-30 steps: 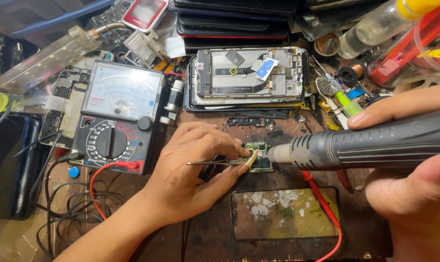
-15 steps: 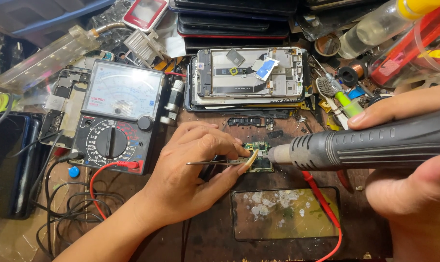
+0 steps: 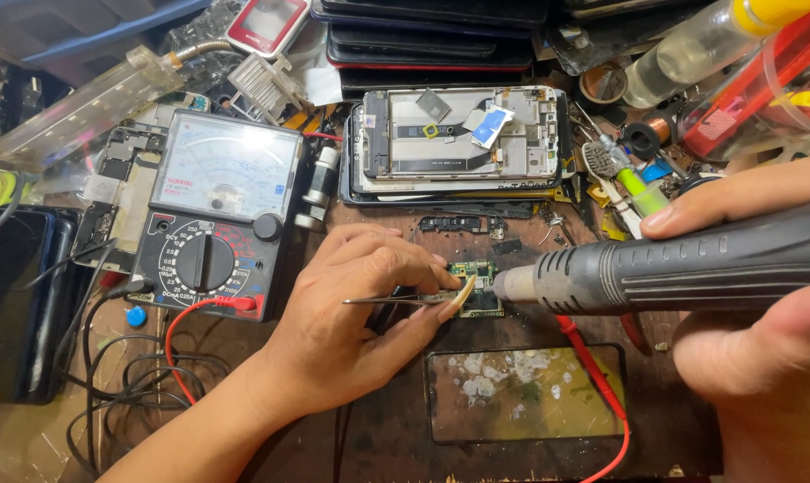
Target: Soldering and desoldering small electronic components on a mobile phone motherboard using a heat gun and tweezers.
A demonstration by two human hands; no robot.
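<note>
My left hand [image 3: 356, 313] grips thin metal tweezers [image 3: 396, 300], their tips resting on a small green circuit board [image 3: 476, 286] on the brown bench. My right hand [image 3: 754, 304] holds a dark grey hot-air gun handle [image 3: 682, 268]. Its metal nozzle [image 3: 510, 284] points left and sits right at the board's edge, close to the tweezer tips. My left thumbnail lies against the board.
An analog multimeter [image 3: 213, 215] with red lead sits at left. An opened phone frame [image 3: 463, 139] lies on stacked phones behind the board. A cracked glass panel [image 3: 521, 394] is in front. Bottles, tools and cables crowd the right and left edges.
</note>
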